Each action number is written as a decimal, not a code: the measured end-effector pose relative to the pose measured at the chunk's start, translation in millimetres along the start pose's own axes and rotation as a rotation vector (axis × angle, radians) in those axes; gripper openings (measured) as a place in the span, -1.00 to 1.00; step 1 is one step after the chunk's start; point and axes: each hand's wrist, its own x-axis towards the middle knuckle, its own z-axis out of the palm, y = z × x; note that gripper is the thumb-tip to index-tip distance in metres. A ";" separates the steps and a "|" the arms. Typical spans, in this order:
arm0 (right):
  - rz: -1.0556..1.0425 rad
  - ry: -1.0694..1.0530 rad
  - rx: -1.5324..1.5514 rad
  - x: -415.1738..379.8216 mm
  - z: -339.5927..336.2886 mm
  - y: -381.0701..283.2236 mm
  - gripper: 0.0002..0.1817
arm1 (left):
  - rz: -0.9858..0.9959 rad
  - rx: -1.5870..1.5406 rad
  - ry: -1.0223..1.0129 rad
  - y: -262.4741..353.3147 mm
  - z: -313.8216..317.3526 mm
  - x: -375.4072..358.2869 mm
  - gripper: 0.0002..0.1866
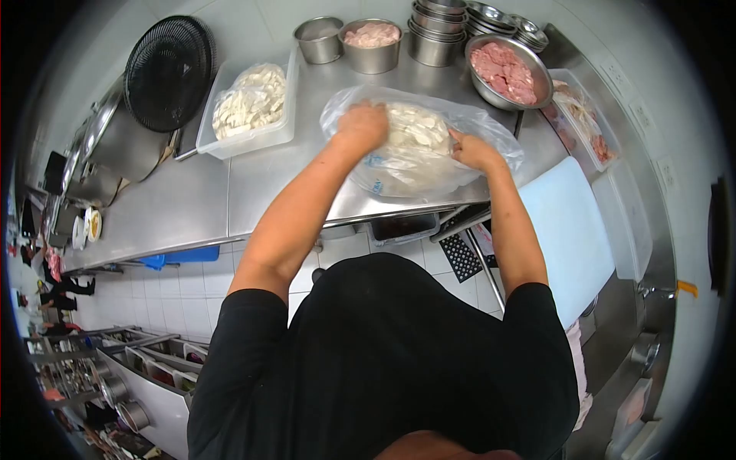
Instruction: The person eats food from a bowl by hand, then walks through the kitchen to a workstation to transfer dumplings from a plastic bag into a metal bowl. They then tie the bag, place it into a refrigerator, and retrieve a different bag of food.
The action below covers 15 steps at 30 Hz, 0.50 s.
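A large clear plastic bag (410,172) lies on the steel counter, spread out in front of me. Pale, whitish cut pieces (418,129) form a heap at its middle, between my hands. My left hand (364,125) is closed on the bag's film at the left of the heap, slightly blurred. On the other side, my right hand (472,150) grips the film, thumb and forefinger close against the pieces. To the left stands a translucent plastic tub (253,144) holding a bag of similar pale pieces (251,103).
Along the back stand a steel pot (319,42), another pot with pink minced meat (372,36) and stacked steel bowls (437,34). A bowl of red meat (504,73) is at the right. Beside it are a tub (584,115) and a pale blue board (567,238).
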 end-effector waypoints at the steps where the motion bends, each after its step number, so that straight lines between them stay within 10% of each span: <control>1: 0.001 0.032 0.016 0.2 4.4 4.5 -0.47 | -0.005 -0.032 0.001 -9.5 1.0 0.9 -0.64; 9: 0.014 0.093 0.359 14.7 31.5 29.2 -0.75 | -0.049 -0.664 0.098 -30.3 0.4 30.6 -0.71; 15: -0.185 0.355 0.545 -8.1 -26.5 -11.2 -0.60 | 0.170 -0.775 0.309 17.8 -105.7 9.5 -0.71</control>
